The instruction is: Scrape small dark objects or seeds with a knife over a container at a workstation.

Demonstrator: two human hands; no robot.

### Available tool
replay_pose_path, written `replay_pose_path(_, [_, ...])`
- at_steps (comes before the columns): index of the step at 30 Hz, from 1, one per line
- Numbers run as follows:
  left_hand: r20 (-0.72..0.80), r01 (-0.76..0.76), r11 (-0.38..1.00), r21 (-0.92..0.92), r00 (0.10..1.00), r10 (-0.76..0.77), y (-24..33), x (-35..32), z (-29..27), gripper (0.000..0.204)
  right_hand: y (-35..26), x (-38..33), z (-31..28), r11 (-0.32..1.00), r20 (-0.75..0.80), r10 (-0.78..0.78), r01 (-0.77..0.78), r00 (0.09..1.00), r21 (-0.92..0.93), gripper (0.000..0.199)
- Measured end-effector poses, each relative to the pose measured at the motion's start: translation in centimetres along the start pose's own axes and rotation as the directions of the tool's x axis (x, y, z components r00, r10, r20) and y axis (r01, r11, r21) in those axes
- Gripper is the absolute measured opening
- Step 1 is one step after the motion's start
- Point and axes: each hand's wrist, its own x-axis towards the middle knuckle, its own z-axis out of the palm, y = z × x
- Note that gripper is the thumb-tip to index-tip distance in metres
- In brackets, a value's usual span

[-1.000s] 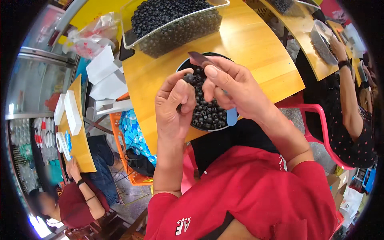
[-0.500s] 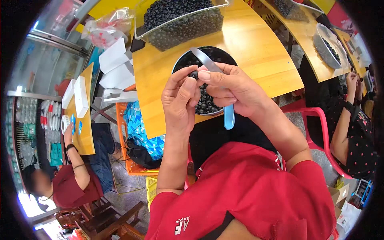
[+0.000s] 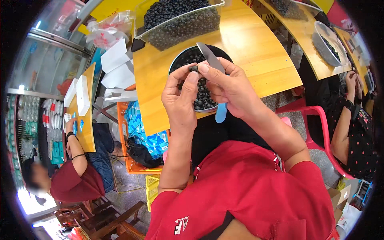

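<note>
My left hand (image 3: 179, 94) pinches a small dark round bead (image 3: 193, 69) between thumb and forefinger. Closed around a knife (image 3: 211, 56) is my right hand (image 3: 236, 86); the broad metal blade slants up and left, and the blue handle sticks out below the fingers. The right thumb tip rests against the bead, beside the blade. Both hands are held over a round bowl (image 3: 205, 111) of similar dark beads, partly covering it. The bowl sits at the near edge of the yellow wooden table (image 3: 260, 56).
Behind the bowl, a clear tub (image 3: 192, 14) is heaped with dark beads. An orange crate (image 3: 123, 136) with blue packets stands left of the table. A pink chair (image 3: 324, 124) and a seated co-worker are at right; another person sits at a side table (image 3: 86, 134) at left.
The knife has tilted a little, showing a darker blade face, and its handle has shifted left and up. The bead has turned slightly between the fingers. At left, the other person's arms have moved.
</note>
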Motion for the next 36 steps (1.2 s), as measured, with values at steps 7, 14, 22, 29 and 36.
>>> replay_pose_path(7, [0.148,0.294,0.883,-0.365,0.955,-0.257,0.6,0.5,-1.3,0.016,-0.7,-0.2,-0.5,0.802,0.109,-0.233,0.254,0.966,-0.54,0.026])
replay_pose_path(14, [0.309,0.434,0.819,-0.375,0.891,-0.331,0.5,0.7,-1.8,0.017,-2.6,-0.7,-1.4,0.665,0.385,-0.201,0.414,0.901,-0.621,0.04])
replay_pose_path(22, [0.28,0.436,0.817,-0.379,0.895,-0.348,0.4,0.5,-1.8,0.017,-2.2,0.5,-2.1,0.675,0.389,-0.158,0.387,0.908,-0.629,0.033])
replay_pose_path(29, [0.388,0.548,0.682,-0.484,0.833,-0.394,-0.3,0.9,-2.7,0.018,-3.0,-0.1,-1.5,0.739,0.355,-0.053,0.276,0.933,-0.614,0.034])
replay_pose_path(36, [0.411,0.569,0.667,-0.481,0.818,-0.402,-0.4,1.1,-3.0,0.015,-2.0,0.8,-2.4,0.696,0.43,-0.096,0.369,0.898,-0.616,0.034])
